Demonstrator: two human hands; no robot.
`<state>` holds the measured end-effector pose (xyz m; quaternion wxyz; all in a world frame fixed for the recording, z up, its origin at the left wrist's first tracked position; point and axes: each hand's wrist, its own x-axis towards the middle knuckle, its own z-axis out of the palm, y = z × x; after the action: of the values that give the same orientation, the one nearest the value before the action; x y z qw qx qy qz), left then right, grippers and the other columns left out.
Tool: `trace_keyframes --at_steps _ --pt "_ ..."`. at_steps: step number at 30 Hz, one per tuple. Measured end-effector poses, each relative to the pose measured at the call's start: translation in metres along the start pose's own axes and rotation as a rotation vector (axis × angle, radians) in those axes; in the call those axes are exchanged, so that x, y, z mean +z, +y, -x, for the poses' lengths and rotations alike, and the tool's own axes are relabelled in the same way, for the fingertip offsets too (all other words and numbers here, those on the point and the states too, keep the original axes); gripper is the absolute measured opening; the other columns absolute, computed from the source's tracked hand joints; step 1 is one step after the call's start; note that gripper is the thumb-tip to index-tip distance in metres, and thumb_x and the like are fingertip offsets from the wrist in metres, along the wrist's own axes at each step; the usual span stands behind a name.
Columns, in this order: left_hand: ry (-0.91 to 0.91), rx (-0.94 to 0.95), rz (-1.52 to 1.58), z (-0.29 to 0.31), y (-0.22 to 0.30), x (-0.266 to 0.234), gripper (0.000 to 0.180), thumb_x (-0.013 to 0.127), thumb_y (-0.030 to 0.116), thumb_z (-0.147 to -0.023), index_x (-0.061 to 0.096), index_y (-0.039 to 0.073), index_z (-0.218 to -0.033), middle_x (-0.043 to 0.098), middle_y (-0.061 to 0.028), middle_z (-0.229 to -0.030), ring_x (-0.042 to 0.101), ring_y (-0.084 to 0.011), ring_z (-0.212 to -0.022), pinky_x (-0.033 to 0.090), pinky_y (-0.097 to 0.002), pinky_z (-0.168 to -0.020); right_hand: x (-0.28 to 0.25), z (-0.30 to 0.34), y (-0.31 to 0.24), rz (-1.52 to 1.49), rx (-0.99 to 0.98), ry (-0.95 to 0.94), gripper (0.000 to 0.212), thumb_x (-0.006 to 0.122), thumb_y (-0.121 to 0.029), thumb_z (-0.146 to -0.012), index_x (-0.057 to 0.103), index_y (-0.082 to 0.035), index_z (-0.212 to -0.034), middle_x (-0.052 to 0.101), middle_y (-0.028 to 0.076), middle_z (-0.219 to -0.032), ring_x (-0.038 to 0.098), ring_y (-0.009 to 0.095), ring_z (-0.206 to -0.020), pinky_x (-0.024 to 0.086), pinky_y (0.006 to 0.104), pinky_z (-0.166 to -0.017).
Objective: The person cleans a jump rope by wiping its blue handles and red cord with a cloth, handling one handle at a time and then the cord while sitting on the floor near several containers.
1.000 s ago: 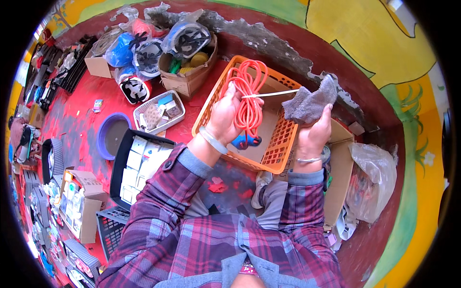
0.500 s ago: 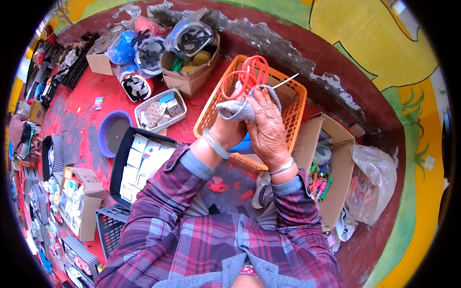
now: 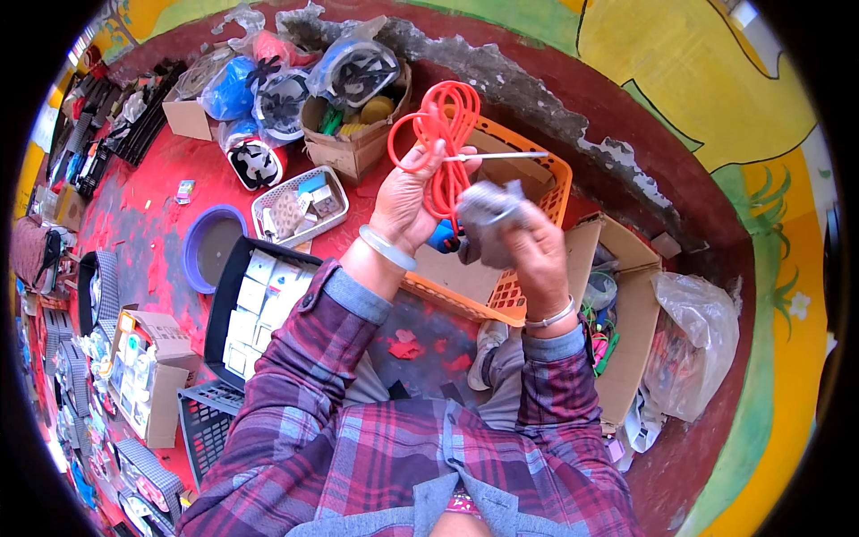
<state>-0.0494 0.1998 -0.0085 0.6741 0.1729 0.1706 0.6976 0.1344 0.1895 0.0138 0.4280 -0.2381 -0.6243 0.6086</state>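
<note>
My left hand point(image 3: 404, 202) is closed on a coil of red-orange cord or tubing point(image 3: 459, 112), held up over the orange plastic basket point(image 3: 562, 183). A thin white strip, perhaps a cable tie point(image 3: 510, 156), crosses the coil and sticks out to the right. My right hand point(image 3: 540, 259) grips a bunched grey cloth point(image 3: 489, 234), slightly blurred, just right of the coil's lower end. Below the coil, a blue thing point(image 3: 443, 235) shows partly inside the basket. Cardboard lines part of the basket.
An open cardboard box point(image 3: 617, 295) with colourful small items stands to the right, beside a clear plastic bag point(image 3: 693, 331). Left are a purple basin point(image 3: 190, 255), a white basket point(image 3: 333, 221) and a black bin point(image 3: 217, 327) of white boxes. Wrapped helmets point(image 3: 353, 76) lie behind.
My hands have moved apart. The cloth, earlier wrapped about the coil between both hands, is now in my right hand, lower and to the right. The coil is raised and more exposed.
</note>
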Motion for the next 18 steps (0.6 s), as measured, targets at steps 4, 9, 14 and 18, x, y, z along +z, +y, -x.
trace_keyframes --at_steps 4,9,14,18 --pt "0.100 -0.036 0.096 0.005 -0.002 0.012 0.034 0.048 0.028 -0.095 0.053 0.003 -0.117 0.062 -0.0171 -0.106 0.063 -0.0245 -0.094 0.054 -0.0380 -0.078 -0.002 -0.008 0.003 -0.547 -0.024 0.386 0.037 0.042 -0.023 -0.098 0.045 -0.002 -0.128 0.054 0.010 -0.122 0.053 0.021 -0.111 0.041 0.0371 -0.097" --pt "0.051 -0.076 0.048 0.012 -0.027 0.015 0.028 0.047 0.025 -0.095 0.054 0.005 -0.114 0.063 -0.0089 -0.095 0.062 -0.0205 -0.086 0.052 -0.0332 -0.079 0.025 -0.006 0.009 -0.247 -0.092 0.122 0.045 0.042 -0.020 -0.097 0.036 0.001 -0.136 0.043 0.013 -0.135 0.043 0.025 -0.124 0.030 0.0349 -0.106" --pt "0.015 -0.063 0.117 0.014 -0.025 0.007 0.025 0.045 0.029 -0.095 0.056 0.007 -0.098 0.061 -0.0042 -0.084 0.058 -0.0149 -0.071 0.050 -0.0278 -0.063 0.041 -0.004 0.021 0.534 -0.378 -0.015 0.046 0.055 -0.003 -0.085 0.048 -0.004 -0.130 0.041 0.019 -0.138 0.037 0.032 -0.131 0.029 0.0356 -0.107" --pt "-0.174 -0.208 0.266 -0.009 -0.011 -0.038 0.038 0.032 0.034 -0.098 0.060 0.008 -0.107 0.067 -0.0080 -0.087 0.065 -0.0200 -0.073 0.054 -0.0348 -0.068 0.050 -0.001 0.015 0.838 -0.513 -0.136 0.050 0.061 0.001 -0.074 0.055 -0.007 -0.124 0.048 0.017 -0.132 0.042 0.033 -0.127 0.031 0.0387 -0.106"
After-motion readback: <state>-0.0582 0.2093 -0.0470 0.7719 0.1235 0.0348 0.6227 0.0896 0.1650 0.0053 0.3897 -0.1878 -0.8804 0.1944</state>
